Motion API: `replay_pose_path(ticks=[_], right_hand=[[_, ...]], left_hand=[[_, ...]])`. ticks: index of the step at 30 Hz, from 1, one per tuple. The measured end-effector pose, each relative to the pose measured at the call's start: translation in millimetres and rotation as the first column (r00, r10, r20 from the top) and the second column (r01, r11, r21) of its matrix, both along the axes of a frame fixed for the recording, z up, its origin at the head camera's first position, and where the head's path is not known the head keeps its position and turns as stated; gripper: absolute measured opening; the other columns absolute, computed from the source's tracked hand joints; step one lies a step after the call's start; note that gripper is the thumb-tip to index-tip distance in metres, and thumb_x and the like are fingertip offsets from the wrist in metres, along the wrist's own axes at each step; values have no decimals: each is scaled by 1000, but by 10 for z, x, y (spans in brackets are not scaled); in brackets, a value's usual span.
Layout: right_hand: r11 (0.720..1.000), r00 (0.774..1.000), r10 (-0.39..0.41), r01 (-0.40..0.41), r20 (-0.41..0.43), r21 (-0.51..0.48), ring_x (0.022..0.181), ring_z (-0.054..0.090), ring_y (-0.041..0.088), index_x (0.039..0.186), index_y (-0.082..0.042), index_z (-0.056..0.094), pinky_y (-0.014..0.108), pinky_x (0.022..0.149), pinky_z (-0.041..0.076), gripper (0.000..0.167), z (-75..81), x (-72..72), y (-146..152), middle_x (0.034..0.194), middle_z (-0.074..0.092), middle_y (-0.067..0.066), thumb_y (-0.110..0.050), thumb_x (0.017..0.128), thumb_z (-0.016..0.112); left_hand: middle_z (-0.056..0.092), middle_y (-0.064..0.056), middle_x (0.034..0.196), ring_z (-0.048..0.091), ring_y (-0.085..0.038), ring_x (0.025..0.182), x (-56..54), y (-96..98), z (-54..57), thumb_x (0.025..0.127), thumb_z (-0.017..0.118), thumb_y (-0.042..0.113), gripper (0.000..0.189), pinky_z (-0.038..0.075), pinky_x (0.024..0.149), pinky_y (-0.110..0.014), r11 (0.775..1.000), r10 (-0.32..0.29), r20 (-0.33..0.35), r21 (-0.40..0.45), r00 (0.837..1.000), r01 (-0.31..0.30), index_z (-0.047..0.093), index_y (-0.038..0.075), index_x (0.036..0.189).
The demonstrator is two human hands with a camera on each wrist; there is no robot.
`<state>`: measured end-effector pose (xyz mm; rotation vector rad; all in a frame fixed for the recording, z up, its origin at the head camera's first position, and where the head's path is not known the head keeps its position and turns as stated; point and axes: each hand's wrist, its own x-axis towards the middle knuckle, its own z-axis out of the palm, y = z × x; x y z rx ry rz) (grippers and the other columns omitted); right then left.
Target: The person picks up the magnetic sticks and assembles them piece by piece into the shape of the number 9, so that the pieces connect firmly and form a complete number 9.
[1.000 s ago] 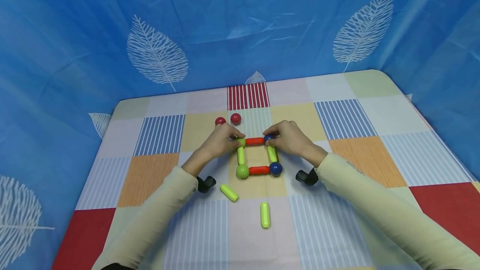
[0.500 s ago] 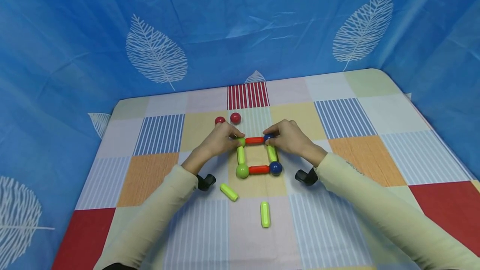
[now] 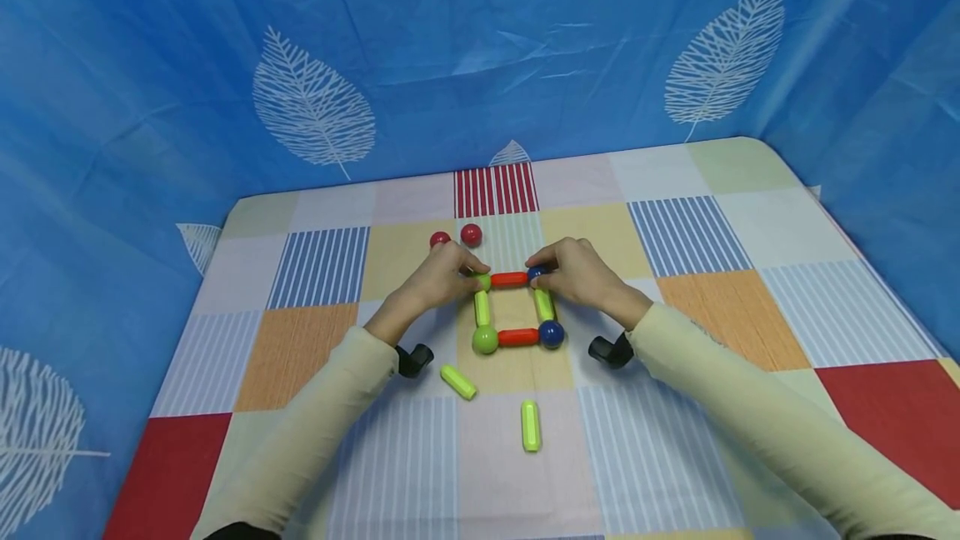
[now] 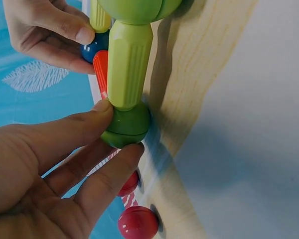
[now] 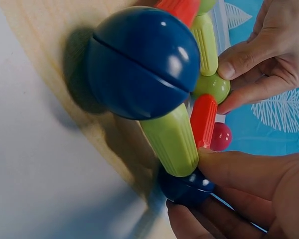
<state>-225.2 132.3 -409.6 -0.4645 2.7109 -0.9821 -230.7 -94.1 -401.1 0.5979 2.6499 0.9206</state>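
A square of rods and balls lies on the table between the two hands. Its far side is a red rod [image 3: 510, 279], its near side another red rod [image 3: 518, 337], and yellow-green rods [image 4: 130, 67] form the left and right sides. My left hand [image 3: 444, 275] pinches the far-left green ball [image 4: 127, 125] between thumb and fingers. At the far-right corner my right hand [image 3: 576, 275] pinches a blue ball [image 5: 186, 188]. The near corners hold a second green ball [image 3: 485, 339] and a second blue ball [image 5: 143, 62], neither touched by a hand.
Two red balls [image 3: 471, 235] sit just beyond the left hand, one partly hidden by it. Nearer the person lie two loose yellow-green rods [image 3: 458, 382]. A patchwork cloth [image 3: 405, 473] covers the table, and a blue leaf-print curtain [image 3: 480, 57] hangs behind and at the sides.
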Motion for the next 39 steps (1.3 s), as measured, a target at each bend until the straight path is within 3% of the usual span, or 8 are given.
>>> replay_pose_path(ticks=[9,14,17,23,30,34,39], right_hand=[[998,998,45,-44,-41,36,116,60,31,125,0,66,46,99,46,38,5,5,-6,122,67,16,-8,88,71],[998,996,29,-25,-85,52,119,58,35,128,0,63,50,98,46,40,44,107,28,128,63,19,-10,90,70],[999,992,29,-24,-127,45,115,59,35,127,-2,65,50,94,49,37,100,237,40,128,63,17,-10,90,70],[993,973,117,-120,-198,-4,111,63,31,120,-2,68,48,92,50,32,127,579,23,122,67,12,-5,88,72],[970,964,223,-235,-146,-66,104,65,18,113,-4,72,37,86,54,27,31,925,-33,112,71,3,-3,86,73],[937,939,337,-342,-73,-77,105,64,15,113,-4,72,33,86,53,27,-43,1076,-55,111,71,1,-2,86,73],[876,879,476,-477,-31,-62,108,61,8,112,-6,73,28,91,50,31,-94,1205,-76,111,70,-4,6,85,67]], left_hand=[[70,-13,116,62,-24,104,-19,12,26,87,72,0,28,53,81,-30,1000,9,19,-15,1000,-8,71,-1,115],[70,-13,116,62,-24,104,-23,20,14,87,72,0,28,53,80,-30,1000,6,24,-16,1000,-6,71,-1,115],[70,-13,116,62,-24,106,-25,17,9,87,72,0,28,52,80,-30,1000,6,28,-10,1000,-5,71,-1,115],[69,-13,118,61,-25,109,-30,-2,7,87,72,0,28,52,82,-31,1000,5,34,-2,999,-4,71,-1,115],[70,-13,116,62,-25,101,-26,-13,9,87,72,-1,29,53,76,-28,1000,4,40,10,999,-5,71,-1,116],[70,-13,116,62,-24,98,-15,-14,-1,87,72,-1,29,52,73,-26,1000,2,45,19,999,-3,71,-1,116],[70,-14,116,61,-23,97,-12,-16,-6,87,72,-1,28,50,71,-25,1000,4,48,31,999,-5,71,-1,115]])
